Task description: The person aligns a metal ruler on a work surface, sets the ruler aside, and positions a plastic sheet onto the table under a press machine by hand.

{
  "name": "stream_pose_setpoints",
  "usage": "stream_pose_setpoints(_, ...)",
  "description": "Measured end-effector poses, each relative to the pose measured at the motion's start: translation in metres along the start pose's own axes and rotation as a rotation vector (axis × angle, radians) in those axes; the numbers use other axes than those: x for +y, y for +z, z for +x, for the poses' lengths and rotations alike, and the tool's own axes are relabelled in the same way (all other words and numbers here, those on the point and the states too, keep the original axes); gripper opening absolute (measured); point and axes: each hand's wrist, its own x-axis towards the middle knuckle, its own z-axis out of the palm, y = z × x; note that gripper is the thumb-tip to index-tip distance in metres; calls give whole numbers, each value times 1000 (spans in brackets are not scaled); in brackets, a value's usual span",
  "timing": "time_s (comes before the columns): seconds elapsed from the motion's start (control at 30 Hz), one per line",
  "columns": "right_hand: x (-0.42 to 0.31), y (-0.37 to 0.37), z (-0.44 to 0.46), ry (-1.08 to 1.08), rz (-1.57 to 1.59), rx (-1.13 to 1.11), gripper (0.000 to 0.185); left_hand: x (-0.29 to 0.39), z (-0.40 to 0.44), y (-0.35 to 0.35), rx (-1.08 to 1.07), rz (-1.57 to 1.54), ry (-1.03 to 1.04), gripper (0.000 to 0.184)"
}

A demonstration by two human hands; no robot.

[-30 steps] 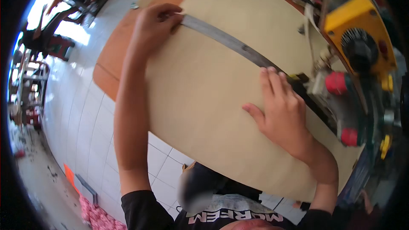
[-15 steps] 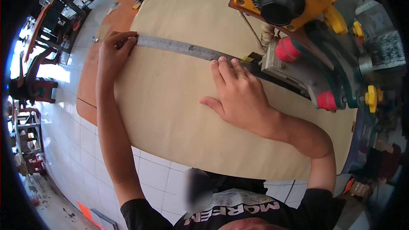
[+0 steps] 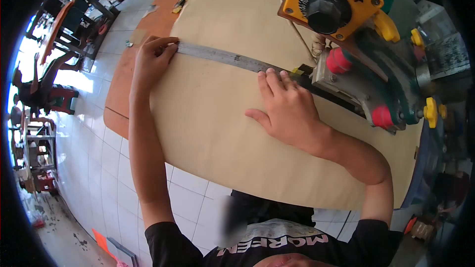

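Note:
A long steel ruler (image 3: pixel 217 56) lies across a large tan sheet of paper (image 3: pixel 213 104), running from upper left toward the machine at right. My left hand (image 3: pixel 152 62) pinches the ruler's left end between thumb and fingers, close to the sheet's left edge. My right hand (image 3: pixel 289 109) rests palm down on the sheet, thumb held apart, its fingertips against the lower edge of the ruler. Beyond those fingers, the ruler's right part meets a dark bar (image 3: pixel 336 100) by the machine's base.
A machine with a yellow dial housing (image 3: pixel 331 7) and red knobs (image 3: pixel 339 60) overhangs the right of the sheet. A yellow-and-black cutter (image 3: pixel 178 5) lies on the orange tabletop (image 3: pixel 118 101). Another person (image 3: pixel 34 86) is far left, near stools.
The whole view has shifted, so the scene sits slightly further right. Both hands keep the same places on the ruler and sheet.

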Motion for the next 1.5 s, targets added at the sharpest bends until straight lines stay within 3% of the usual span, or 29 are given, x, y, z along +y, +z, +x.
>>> stream_pose_setpoints(0.67,2,-1,0,-23,-23,-48,75,0,0,-1,-59,8,1,25)
stream_pose_setpoints(1.03,4,-3,2,-32,60,-13,61,3,1,-3,-63,48,-1,25)
stream_pose_setpoints(1.5,5,-1,1,-36,58,-2,56,2,0,1,9,-1,53,23)
